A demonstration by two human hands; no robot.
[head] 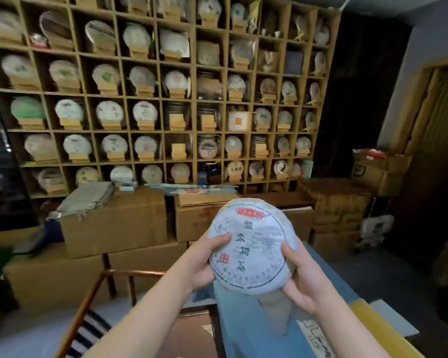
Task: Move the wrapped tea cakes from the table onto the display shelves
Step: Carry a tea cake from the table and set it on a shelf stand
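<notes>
Head view, the only one supplied. One wrapped tea cake (252, 248) is held up in front of the person, well clear of the blue-covered table (246, 329) beneath it. The left hand (201, 262) grips its left edge with the thumb laid over the printed face; the right hand (299, 282) grips the lower right edge in the same way, thumb on the face and fingers curled behind. Both grips are closed on the cake, and neither hand is plainly nearer to it than the other.

The cake is a round disc with no long axis. Its printed face is turned toward the camera and slightly upward, with the red label at the top. The display shelves (155, 99) lie straight ahead and above the cake, well apart from it, with a bank of cardboard boxes (114, 223) stacked between the person and the shelf base. In my judgement the coming move is a forward and upward carry over those boxes.

Shelf compartments: most hold one wrapped cake upright on a small wooden stand (177, 122). A few in the middle columns show a stand with only flat stacks behind it, and these appear the likeliest vacancies
</notes>
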